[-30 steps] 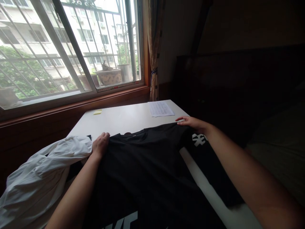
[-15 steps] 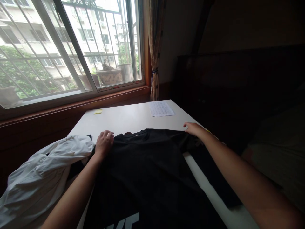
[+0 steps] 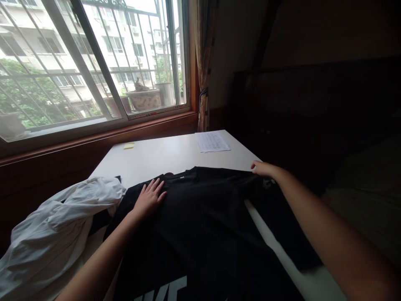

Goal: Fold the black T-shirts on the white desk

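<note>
A black long-sleeved shirt (image 3: 200, 217) with pale lettering low on its front lies spread over the white table (image 3: 156, 154), its collar toward the window. Flat on the shirt near its left shoulder rests my left hand (image 3: 150, 197), fingers spread. At the opposite shoulder my right hand (image 3: 263, 169) pinches the shirt's upper edge, thumb and finger closed on the cloth. The right sleeve runs down beneath my right forearm, with a strip of white table showing between it and the body. A small brown round thing shows partly behind the collar.
A crumpled white garment (image 3: 69, 217) lies on the left, with something dark under it. Printed sheets (image 3: 213, 142) and a yellow sticky note (image 3: 128, 146) are on the table's far part. Beyond stand a barred window (image 3: 140, 62) and a tied curtain (image 3: 203, 83).
My left hand has moved right onto the shirt and spread its fingers flat. My right hand has shifted slightly right, drawing the shirt's shoulder along with it.
</note>
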The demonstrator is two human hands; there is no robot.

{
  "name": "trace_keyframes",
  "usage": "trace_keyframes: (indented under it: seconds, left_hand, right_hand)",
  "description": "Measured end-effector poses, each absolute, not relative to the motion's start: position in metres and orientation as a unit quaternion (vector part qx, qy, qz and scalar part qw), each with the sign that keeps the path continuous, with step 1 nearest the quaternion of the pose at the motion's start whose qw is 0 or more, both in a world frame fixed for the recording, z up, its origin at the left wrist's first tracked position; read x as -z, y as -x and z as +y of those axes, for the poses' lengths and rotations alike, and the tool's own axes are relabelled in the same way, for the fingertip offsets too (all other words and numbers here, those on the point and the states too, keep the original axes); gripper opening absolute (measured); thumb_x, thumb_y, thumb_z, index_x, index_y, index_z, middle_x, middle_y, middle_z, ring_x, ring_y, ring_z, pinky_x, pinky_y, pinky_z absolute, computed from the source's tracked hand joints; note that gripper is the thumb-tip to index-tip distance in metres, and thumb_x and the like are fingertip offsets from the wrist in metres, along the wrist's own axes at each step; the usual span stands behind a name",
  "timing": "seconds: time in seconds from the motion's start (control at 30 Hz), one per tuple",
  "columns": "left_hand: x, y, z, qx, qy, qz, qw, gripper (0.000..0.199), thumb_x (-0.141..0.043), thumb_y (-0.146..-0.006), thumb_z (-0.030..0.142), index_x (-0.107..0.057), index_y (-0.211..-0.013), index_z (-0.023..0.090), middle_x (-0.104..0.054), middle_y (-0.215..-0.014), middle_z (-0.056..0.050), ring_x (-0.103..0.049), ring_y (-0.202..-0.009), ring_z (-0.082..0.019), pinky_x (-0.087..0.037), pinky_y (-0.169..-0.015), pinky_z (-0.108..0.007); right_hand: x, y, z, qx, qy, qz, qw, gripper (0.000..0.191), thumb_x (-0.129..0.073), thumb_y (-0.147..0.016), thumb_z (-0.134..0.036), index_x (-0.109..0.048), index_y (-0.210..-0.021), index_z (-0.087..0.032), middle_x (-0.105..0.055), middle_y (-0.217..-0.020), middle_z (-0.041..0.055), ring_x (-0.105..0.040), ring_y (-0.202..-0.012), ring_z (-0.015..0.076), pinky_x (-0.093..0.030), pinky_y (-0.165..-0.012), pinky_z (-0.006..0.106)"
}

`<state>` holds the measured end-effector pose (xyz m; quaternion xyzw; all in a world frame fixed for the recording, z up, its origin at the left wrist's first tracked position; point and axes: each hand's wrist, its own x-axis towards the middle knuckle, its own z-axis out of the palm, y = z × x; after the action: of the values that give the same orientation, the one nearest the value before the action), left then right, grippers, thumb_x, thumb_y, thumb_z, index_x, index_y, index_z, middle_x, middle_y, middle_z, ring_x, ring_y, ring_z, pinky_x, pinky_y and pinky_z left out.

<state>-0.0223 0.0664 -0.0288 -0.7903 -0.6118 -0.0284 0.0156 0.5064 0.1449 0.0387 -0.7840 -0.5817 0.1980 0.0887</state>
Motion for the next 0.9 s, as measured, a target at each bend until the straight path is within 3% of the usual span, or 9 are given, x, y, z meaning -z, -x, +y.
trace_keyframes:
  seconds: [0.1, 0.2, 0.27, 0.33, 0.4, 0.5, 0.7, 0.9]
  left_hand:
    - [0.028, 0.019, 0.073, 0.016, 0.797, -0.604, 0.004, 0.062, -0.031, -0.105, 0.056, -0.03, -0.159, 0.025, -0.021, -0.167, -0.004, -0.015, -0.155, -0.028, -0.017, -0.124, -0.056]
    - [0.029, 0.016, 0.079, 0.015, 0.802, -0.597, 0.001, 0.064, -0.029, -0.105, 0.057, -0.028, -0.16, 0.024, -0.019, -0.167, -0.004, -0.012, -0.156, -0.028, -0.015, -0.124, -0.056]
    - [0.03, 0.016, 0.083, 0.014, 0.806, -0.592, 0.0, 0.064, -0.028, -0.105, 0.057, -0.026, -0.16, 0.025, -0.017, -0.168, -0.003, -0.012, -0.156, -0.027, -0.014, -0.125, -0.056]
    - [0.03, 0.016, 0.085, 0.011, 0.808, -0.589, -0.002, 0.064, -0.027, -0.105, 0.057, -0.026, -0.16, 0.024, -0.016, -0.168, -0.003, -0.012, -0.156, -0.026, -0.014, -0.125, -0.056]
    - [0.03, 0.017, 0.087, 0.009, 0.808, -0.59, -0.003, 0.065, -0.026, -0.105, 0.058, -0.026, -0.16, 0.023, -0.015, -0.168, -0.003, -0.012, -0.156, -0.026, -0.013, -0.125, -0.055]
    - [0.03, 0.017, 0.087, 0.007, 0.807, -0.59, 0.001, 0.066, -0.026, -0.105, 0.058, -0.024, -0.161, 0.022, -0.015, -0.168, -0.003, -0.011, -0.156, -0.025, -0.013, -0.126, -0.054]
    - [0.03, 0.021, 0.093, 0.003, 0.802, -0.598, -0.002, 0.068, -0.023, -0.104, 0.06, -0.022, -0.161, 0.023, -0.014, -0.168, -0.003, -0.01, -0.156, -0.024, -0.013, -0.126, -0.053]
    - [0.028, 0.026, 0.105, -0.008, 0.8, -0.6, -0.004, 0.068, -0.019, -0.104, 0.06, -0.02, -0.162, 0.023, -0.014, -0.168, -0.002, -0.009, -0.157, -0.023, -0.013, -0.126, -0.052]
  right_hand:
    - [-0.041, -0.501, 0.143, -0.137, 0.794, -0.59, 0.054, 0.026, -0.068, -0.078, -0.013, -0.071, -0.103, -0.017, -0.067, -0.106, 0.018, -0.068, -0.095, 0.0365, -0.054, -0.078, 0.048]
    - [-0.045, -0.477, 0.142, -0.059, 0.783, -0.617, 0.054, 0.037, -0.059, -0.084, -0.014, -0.068, -0.12, -0.018, -0.058, -0.13, 0.0244, -0.053, -0.123, 0.048, -0.043, -0.096, 0.066]
    - [-0.045, -0.45, 0.141, -0.01, 0.731, -0.679, 0.063, 0.04, -0.051, -0.09, -0.017, -0.065, -0.128, -0.015, -0.055, -0.134, 0.0273, -0.047, -0.13, 0.0495, -0.037, -0.1, 0.07]
    - [-0.04, -0.417, 0.14, -0.013, 0.663, -0.746, 0.066, 0.041, -0.048, -0.094, -0.023, -0.065, -0.131, -0.016, -0.056, -0.136, 0.0245, -0.049, -0.13, 0.0434, -0.039, -0.106, 0.062]
    - [-0.029, -0.383, 0.138, -0.041, 0.59, -0.804, 0.063, 0.042, -0.048, -0.097, -0.031, -0.064, -0.134, -0.02, -0.058, -0.141, 0.0156, -0.054, -0.129, 0.0328, -0.04, -0.112, 0.047]
    - [-0.007, -0.34, 0.134, -0.076, 0.498, -0.861, 0.063, 0.05, -0.046, -0.099, -0.043, -0.057, -0.144, -0.025, -0.051, -0.153, 0.0045, -0.047, -0.139, 0.0234, -0.034, -0.119, 0.033]
    - [0.028, -0.311, 0.138, -0.097, 0.5, -0.857, 0.075, 0.068, -0.027, -0.102, -0.057, -0.033, -0.159, -0.021, -0.024, -0.168, 0.0043, -0.019, -0.155, 0.0239, -0.014, -0.127, 0.046]
    - [0.035, -0.327, 0.152, -0.096, 0.55, -0.827, 0.057, 0.078, -0.018, -0.099, -0.067, -0.021, -0.163, -0.021, -0.014, -0.17, 0.0014, -0.011, -0.156, 0.0211, -0.008, -0.127, 0.046]
